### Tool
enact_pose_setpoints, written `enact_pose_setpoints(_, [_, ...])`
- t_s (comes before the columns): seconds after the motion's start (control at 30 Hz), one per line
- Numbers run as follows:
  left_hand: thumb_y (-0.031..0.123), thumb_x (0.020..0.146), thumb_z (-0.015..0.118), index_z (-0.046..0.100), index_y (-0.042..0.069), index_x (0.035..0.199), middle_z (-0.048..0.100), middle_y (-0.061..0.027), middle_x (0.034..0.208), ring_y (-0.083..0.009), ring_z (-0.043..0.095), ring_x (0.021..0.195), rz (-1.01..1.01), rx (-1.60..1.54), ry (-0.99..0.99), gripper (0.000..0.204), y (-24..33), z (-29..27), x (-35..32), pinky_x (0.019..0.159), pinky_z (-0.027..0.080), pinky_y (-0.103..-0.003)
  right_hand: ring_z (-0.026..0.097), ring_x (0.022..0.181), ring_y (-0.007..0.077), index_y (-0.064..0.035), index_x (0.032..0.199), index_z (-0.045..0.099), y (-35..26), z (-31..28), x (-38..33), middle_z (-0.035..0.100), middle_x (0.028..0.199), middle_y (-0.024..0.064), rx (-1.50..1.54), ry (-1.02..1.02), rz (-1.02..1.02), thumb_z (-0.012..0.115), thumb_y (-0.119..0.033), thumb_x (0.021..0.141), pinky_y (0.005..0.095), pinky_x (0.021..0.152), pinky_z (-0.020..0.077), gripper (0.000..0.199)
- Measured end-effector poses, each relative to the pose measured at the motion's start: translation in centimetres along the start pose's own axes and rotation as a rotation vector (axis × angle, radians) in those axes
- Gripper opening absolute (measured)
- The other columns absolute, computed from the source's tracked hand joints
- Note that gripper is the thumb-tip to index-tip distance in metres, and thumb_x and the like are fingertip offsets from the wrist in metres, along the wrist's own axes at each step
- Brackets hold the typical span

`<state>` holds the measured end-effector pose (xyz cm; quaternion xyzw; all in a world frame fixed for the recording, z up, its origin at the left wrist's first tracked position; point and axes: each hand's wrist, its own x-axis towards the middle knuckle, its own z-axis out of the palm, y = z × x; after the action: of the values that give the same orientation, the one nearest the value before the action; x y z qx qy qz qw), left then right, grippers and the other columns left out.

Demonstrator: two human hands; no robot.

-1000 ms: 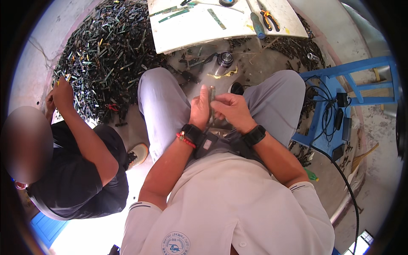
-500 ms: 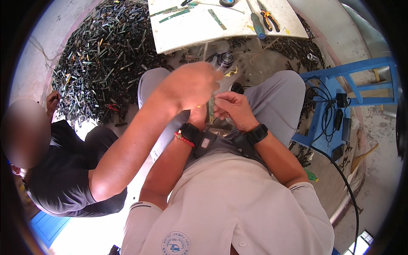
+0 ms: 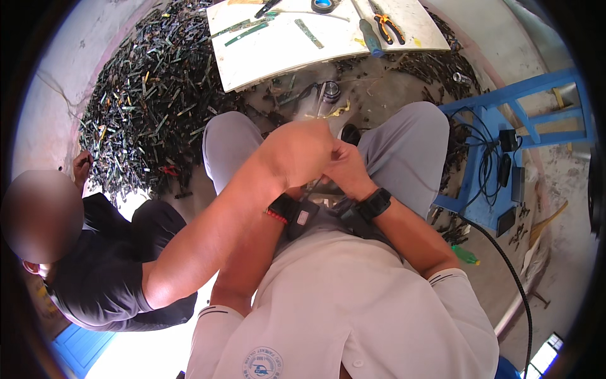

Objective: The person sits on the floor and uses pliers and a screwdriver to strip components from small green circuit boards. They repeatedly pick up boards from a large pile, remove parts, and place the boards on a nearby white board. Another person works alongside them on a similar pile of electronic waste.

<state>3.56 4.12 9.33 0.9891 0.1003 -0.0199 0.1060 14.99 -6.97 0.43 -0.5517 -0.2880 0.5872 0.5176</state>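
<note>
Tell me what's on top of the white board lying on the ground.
On the white board lie orange-handled pliers, a dark screwdriver, a tape roll and green strips. Its far edge runs out of view.

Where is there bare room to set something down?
The white board is bare at its near-left corner, below the green strips. Its far-right end is crowded with the pliers and screwdriver. The scrap pile covers the floor to the left.

Sunlit concrete floor (image 3: 404, 95), white board (image 3: 297, 44), blue stand (image 3: 505, 114), scrap heap (image 3: 145, 107)
</note>
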Motion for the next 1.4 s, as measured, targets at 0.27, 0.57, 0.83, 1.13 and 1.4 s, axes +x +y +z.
enact_pose_setpoints(0.27, [0.014,0.07,0.063,0.068,0.01,0.077,0.06,-0.0021,0.08,-0.0198,0.058,0.084,-0.08,-0.111,0.087,0.01,-0.8,3.1,-0.9,0.074,0.052,-0.03,0.061,0.063,0.0068,0.0002,0.106,0.06,0.3,0.7,0.1,0.066,0.076,0.003,0.008,-0.02,0.002,0.068,-0.011,0.088,0.0208,0.054,0.0493,0.022])
enact_pose_setpoints(0.57, [0.018,0.077,0.06,0.058,0.007,0.074,0.054,-0.011,0.077,-0.0287,0.057,0.065,-0.143,-0.412,0.303,0.012,-1.0,2.1,-2.2,0.061,0.049,-0.037,0.063,0.065,0.0094,0.0,0.107,0.062,-1.0,0.8,-0.1,0.066,0.078,0.0039,0.125,0.026,0.036,0.066,-0.013,0.091,0.0222,0.056,0.0513,0.021])
enact_pose_setpoints(0.83, [0.06,0.099,0.035,0.039,0.02,0.058,0.032,0.0056,0.049,-0.0089,0.029,0.044,-0.779,-2.237,0.412,0.058,1.7,14.1,-1.7,0.042,0.021,-0.028,0.06,0.065,0.0101,-0.0001,0.096,0.068,-0.6,1.0,0.1,0.065,0.074,0.0028,0.057,-0.007,0.039,0.06,-0.021,0.094,0.0228,0.06,0.0487,0.022])
enact_pose_setpoints(1.13, [0.049,0.095,0.051,0.061,0.009,0.068,0.059,-0.005,0.057,-0.0132,0.051,0.044,-0.854,-1.96,0.454,0.05,2.6,18.3,-0.5,0.038,0.031,-0.027,0.047,0.048,0.0066,-0.004,0.061,0.056,2.0,0.4,0.9,0.053,0.055,-0.0006,-0.334,0.046,0.025,0.06,-0.031,0.095,0.0245,0.045,0.0335,0.044])
enact_pose_setpoints(1.4, [0.022,0.09,0.052,0.055,0.003,0.062,0.056,-0.0071,0.056,-0.0169,0.055,0.048,-0.744,-1.85,0.623,0.034,2.5,19.4,0.4,0.044,0.039,-0.031,0.046,0.047,0.0068,-0.0078,0.061,0.051,2.1,0.9,1.3,0.052,0.055,-0.0004,-0.244,0.05,-0.022,0.059,-0.028,0.096,0.024,0.045,0.0345,0.041])
